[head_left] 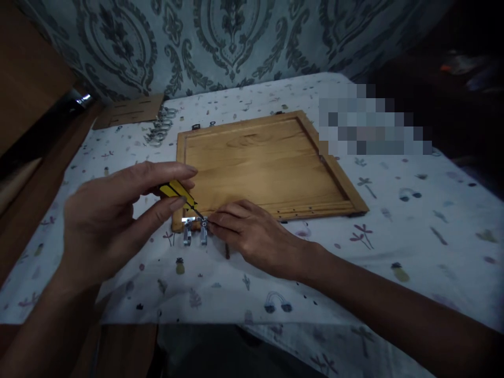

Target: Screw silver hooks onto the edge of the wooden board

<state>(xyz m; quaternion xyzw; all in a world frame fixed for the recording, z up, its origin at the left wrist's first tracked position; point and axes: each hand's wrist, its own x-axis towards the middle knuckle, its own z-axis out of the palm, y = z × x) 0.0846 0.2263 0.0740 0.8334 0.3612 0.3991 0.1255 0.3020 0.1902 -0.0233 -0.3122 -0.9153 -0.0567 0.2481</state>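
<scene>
A yellow and black screwdriver [177, 193] is pinched between the thumb and fingers of my left hand [118, 215]. It slants down to the right, its tip at a metal cabinet hinge [203, 231] on the near left corner of a wooden cabinet door [252, 163]. A second metal hinge [187, 232] sits just left of it. My right hand [255, 233] rests on the door's near edge, fingertips pressed together beside the hinge; what they pinch, if anything, is hidden.
A patterned cloth [220, 294] covers the table. At the back left lie several metal pieces [159, 128] and a flat piece of cardboard [126, 111]. A blurred-out patch [370, 126] covers something at the right. The patterned wall [236, 42] stands behind.
</scene>
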